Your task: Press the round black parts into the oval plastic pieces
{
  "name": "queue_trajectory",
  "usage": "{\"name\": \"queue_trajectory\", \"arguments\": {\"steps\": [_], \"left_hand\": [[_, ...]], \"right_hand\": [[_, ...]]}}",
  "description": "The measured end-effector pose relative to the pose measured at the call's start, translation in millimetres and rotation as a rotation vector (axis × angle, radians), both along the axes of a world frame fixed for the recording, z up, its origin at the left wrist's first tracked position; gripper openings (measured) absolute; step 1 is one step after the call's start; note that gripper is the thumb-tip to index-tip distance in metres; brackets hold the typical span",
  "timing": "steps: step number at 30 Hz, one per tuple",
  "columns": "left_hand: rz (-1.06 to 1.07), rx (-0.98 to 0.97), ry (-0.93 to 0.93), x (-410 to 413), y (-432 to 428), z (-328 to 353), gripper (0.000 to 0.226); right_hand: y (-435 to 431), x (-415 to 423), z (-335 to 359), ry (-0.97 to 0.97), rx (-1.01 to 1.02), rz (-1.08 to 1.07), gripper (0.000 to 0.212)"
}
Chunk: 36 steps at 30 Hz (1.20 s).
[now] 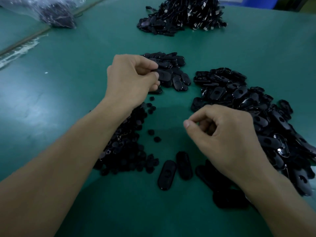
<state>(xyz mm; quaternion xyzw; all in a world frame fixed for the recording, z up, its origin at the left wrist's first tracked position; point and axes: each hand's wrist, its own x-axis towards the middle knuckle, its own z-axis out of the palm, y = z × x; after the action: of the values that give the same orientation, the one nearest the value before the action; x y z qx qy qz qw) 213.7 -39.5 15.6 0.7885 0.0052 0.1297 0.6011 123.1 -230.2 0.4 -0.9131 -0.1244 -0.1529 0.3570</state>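
Toward the middle of the tabletop (68, 93), my left hand (131, 77) pinches one oval piece (163, 74) at the side of a small oval pile (178, 65). My right hand (222, 134) hovers nearer me, fingers curled, thumb meeting forefinger; I cannot tell whether anything sits between them. Round black parts (126, 151) lie heaped under my left forearm. A big heap of oval plastic pieces (239, 93) spreads toward the right edge.

I see green tabletop (85, 53) filling view; glare patch (25, 106) at 9 o'clock; blue container (256, 2) at 1 o'clock.
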Motion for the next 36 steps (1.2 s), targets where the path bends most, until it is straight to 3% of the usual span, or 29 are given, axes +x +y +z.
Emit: {"name": "queue_trajectory", "arguments": {"steps": [10, 17, 23, 26, 31, 36], "left_hand": [[0.149, 0.281, 0.011, 44, -7, -5, 0.012], [0.204, 0.446, -0.065, 39, -7, -6, 0.022], [0.145, 0.323, -0.099, 13, -8, 3, 0.007], [0.058, 0.247, -0.107, -4, -9, 5, 0.011], [-0.028, 0.216, -0.084, -21, -9, -4, 0.010], [-0.186, 0.246, -0.040, -32, -8, -4, 0.012]], "right_hand": [[-12, 0, 12, 0.218, -0.264, 0.239, 0.044], [-13, 5, 12, 0.226, -0.274, 0.250, 0.030], [-10, 3, 11, 0.153, -0.312, 0.205, 0.042], [-11, 4, 12, 0.172, -0.334, 0.211, 0.048], [-10, 4, 9, 0.163, -0.301, 0.244, 0.028], [-9, 5, 6, -0.027, -0.107, 0.197, 0.013]]}}
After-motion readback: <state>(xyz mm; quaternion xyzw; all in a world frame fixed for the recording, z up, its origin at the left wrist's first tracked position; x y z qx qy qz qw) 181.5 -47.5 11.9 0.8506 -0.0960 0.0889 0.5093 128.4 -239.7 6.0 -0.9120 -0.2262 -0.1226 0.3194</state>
